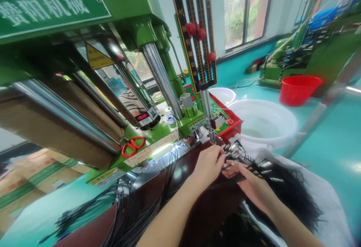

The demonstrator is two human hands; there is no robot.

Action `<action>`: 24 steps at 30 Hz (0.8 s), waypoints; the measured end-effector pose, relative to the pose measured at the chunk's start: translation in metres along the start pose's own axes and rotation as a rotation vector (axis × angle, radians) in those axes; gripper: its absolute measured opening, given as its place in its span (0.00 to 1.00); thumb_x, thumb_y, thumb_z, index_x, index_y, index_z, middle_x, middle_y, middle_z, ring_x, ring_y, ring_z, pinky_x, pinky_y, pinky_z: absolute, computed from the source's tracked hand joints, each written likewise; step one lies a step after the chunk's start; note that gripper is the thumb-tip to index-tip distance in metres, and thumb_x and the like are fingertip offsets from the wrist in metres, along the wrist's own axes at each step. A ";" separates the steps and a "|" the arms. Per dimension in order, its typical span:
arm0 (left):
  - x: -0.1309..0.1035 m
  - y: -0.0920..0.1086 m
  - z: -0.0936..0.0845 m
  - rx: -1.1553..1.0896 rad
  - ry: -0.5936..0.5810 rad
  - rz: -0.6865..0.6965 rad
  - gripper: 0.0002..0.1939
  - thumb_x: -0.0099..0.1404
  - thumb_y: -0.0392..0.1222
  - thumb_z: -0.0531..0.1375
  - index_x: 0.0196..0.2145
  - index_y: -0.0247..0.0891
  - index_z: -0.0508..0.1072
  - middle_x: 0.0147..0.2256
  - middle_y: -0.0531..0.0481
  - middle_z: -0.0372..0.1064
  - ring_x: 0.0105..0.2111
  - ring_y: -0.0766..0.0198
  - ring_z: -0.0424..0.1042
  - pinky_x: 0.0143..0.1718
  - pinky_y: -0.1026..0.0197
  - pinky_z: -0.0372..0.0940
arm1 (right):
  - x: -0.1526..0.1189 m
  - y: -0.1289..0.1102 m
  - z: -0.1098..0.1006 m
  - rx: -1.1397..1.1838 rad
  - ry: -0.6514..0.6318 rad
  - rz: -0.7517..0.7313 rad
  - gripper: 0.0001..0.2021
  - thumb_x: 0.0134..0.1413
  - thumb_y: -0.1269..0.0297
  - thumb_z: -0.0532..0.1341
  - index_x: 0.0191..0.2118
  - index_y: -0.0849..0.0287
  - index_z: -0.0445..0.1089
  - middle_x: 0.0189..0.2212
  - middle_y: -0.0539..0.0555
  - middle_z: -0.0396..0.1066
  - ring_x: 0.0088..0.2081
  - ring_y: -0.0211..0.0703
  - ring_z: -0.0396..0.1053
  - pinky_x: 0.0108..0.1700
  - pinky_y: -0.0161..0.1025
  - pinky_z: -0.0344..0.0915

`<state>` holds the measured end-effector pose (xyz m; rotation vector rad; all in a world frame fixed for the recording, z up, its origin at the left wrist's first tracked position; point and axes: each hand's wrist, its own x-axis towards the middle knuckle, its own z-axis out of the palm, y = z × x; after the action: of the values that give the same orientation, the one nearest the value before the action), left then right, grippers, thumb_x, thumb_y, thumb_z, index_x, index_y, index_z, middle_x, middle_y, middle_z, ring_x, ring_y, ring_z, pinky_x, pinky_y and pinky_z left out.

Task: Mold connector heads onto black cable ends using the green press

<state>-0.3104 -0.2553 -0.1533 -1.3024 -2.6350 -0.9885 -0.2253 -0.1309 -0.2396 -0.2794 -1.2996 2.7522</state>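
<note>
My left hand [208, 164] and my right hand [252, 183] meet over the right end of a dark red bench [180, 179]. The left fingers are bent and closed near small metal parts [232, 150]. Thumb and fingers of the right hand pinch together just beside them. What either hand holds is too small and partly hidden. Right of the hands, a thick bundle of thin black cables [296, 194] rests on white sheeting [329, 205]. More long black cables [126, 217] hang over the bench at the left.
A green press [126, 6] with steel columns stands ahead on the left. Red-handled scissors [133, 146] lie on its base. A red-edged control box [229, 121] sits just beyond my hands. A white tub [267, 121] and a red bucket [297, 91] stand at right, cartons [36, 179] at left.
</note>
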 end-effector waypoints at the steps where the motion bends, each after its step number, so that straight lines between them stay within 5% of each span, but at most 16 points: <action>1: 0.004 0.002 0.007 -0.009 -0.001 0.008 0.08 0.61 0.38 0.49 0.29 0.38 0.67 0.28 0.52 0.67 0.29 0.67 0.65 0.33 0.65 0.58 | 0.000 0.000 -0.001 -0.046 0.007 -0.024 0.14 0.53 0.57 0.58 0.41 0.58 0.71 0.35 0.56 0.72 0.42 0.50 0.66 0.50 0.49 0.56; 5: 0.016 -0.003 0.029 0.046 0.020 0.017 0.08 0.62 0.38 0.48 0.30 0.38 0.66 0.30 0.50 0.67 0.32 0.65 0.66 0.36 0.63 0.59 | -0.002 0.001 -0.001 -0.375 0.191 -0.207 0.20 0.51 0.56 0.58 0.51 0.51 0.63 0.46 0.53 0.67 0.48 0.51 0.61 0.53 0.49 0.54; 10: 0.021 -0.010 0.030 0.002 0.137 -0.082 0.06 0.60 0.37 0.50 0.30 0.37 0.66 0.30 0.50 0.67 0.31 0.64 0.65 0.35 0.61 0.59 | -0.007 -0.002 0.010 -0.867 0.414 -0.557 0.24 0.53 0.54 0.54 0.56 0.51 0.56 0.55 0.52 0.56 0.57 0.51 0.48 0.60 0.52 0.38; 12: 0.018 -0.006 0.026 -0.162 0.097 -0.076 0.05 0.59 0.38 0.52 0.28 0.38 0.67 0.27 0.53 0.67 0.28 0.66 0.64 0.33 0.63 0.59 | -0.004 -0.004 0.014 -0.773 0.350 -0.520 0.24 0.53 0.54 0.54 0.56 0.50 0.57 0.55 0.51 0.56 0.58 0.50 0.47 0.60 0.52 0.39; 16: 0.006 0.006 0.019 -0.545 -0.013 -0.113 0.06 0.57 0.40 0.55 0.25 0.37 0.68 0.25 0.54 0.67 0.27 0.67 0.64 0.31 0.65 0.59 | 0.006 -0.010 0.020 -0.269 -0.005 -0.287 0.21 0.55 0.54 0.54 0.54 0.48 0.59 0.54 0.51 0.59 0.56 0.50 0.53 0.56 0.51 0.49; 20: -0.009 0.007 0.018 -0.616 -0.065 -0.140 0.11 0.60 0.44 0.52 0.28 0.36 0.70 0.30 0.49 0.69 0.32 0.64 0.66 0.36 0.62 0.60 | 0.013 -0.022 0.025 -0.263 -0.141 -0.280 0.15 0.56 0.56 0.53 0.49 0.49 0.66 0.55 0.51 0.58 0.57 0.46 0.49 0.59 0.48 0.41; 24: -0.032 0.002 0.012 -0.899 -0.490 -0.333 0.17 0.60 0.51 0.50 0.36 0.34 0.66 0.22 0.50 0.67 0.17 0.68 0.64 0.22 0.64 0.59 | 0.015 -0.036 0.027 -0.343 -0.267 -0.105 0.15 0.56 0.55 0.53 0.46 0.52 0.69 0.54 0.53 0.59 0.56 0.48 0.51 0.57 0.48 0.47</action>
<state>-0.2856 -0.2697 -0.1716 -1.3508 -2.9067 -2.3751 -0.2449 -0.1263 -0.1973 0.1394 -1.7954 2.5341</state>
